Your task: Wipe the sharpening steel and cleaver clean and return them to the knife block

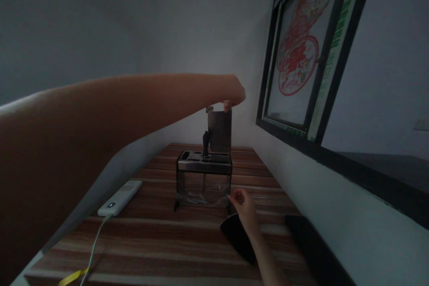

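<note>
My left hand (233,91) reaches across from the left, its fingers closed at the top of a cleaver (220,132) with a wide rectangular blade. Most of the grip is hidden behind the hand. The blade hangs upright, edge-on to the slotted top of a knife block (204,166); I cannot tell whether it touches. In the block stands a knife with a black handle (205,143). My right hand (244,208) is closed, its fingertips at the block's lower right side. Clear plastic film (204,197) shows around the block's see-through lower part.
Under my right wrist lies a black fan-shaped thing (238,237). A white power strip (119,198) with a cable and yellow tag (72,278) is at left. A long black object (315,250) lies at right. Walls and a window frame (288,132) border the wooden table (161,250).
</note>
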The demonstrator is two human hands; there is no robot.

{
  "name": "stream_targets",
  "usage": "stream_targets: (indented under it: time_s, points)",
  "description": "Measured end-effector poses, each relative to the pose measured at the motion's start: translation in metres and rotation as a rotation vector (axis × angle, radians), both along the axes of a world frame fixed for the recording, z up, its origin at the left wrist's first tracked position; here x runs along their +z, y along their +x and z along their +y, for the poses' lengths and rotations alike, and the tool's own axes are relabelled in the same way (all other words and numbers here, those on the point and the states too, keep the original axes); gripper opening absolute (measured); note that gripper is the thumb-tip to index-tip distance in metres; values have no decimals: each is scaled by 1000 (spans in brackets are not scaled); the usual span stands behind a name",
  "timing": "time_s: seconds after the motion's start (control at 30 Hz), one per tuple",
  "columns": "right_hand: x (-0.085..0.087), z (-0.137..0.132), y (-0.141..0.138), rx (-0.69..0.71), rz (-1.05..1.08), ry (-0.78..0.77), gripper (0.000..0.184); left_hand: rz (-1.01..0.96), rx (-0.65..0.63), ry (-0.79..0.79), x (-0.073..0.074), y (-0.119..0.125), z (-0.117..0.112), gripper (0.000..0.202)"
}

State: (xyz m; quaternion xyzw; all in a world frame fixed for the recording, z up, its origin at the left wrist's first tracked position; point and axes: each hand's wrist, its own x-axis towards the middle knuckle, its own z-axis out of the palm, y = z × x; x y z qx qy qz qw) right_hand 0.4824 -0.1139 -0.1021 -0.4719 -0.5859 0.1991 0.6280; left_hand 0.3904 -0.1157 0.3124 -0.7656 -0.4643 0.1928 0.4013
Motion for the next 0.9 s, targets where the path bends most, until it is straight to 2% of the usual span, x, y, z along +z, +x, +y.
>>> stream_targets:
  time_s: [0.13, 0.33, 0.57, 0.7, 0.83, 0.9]
  points:
    - [0, -1, 0, -23, -7, -6, 27, -171, -26, 13, -6, -4, -3, 13]
    - [-1, -1, 1, -36, -22, -16, 27, -60, -71, 32, -9, -6, 0, 10]
    - [-2, 1, 0, -40, -36, -33, 26, -290, -8, -62, -6, -1, 6, 14]
    - [-3, 2, 2, -49, -44, -33, 27, -234, -2, -46, -9, 2, 8, 14]
    - [-4, 3, 3, -50, -47, -25, 27, -181, -4, -29, -17, 2, 23, 13]
    - [-4, 4, 3, -48, -46, -20, 27, -240, -50, 11, -25, 2, 36, 13]
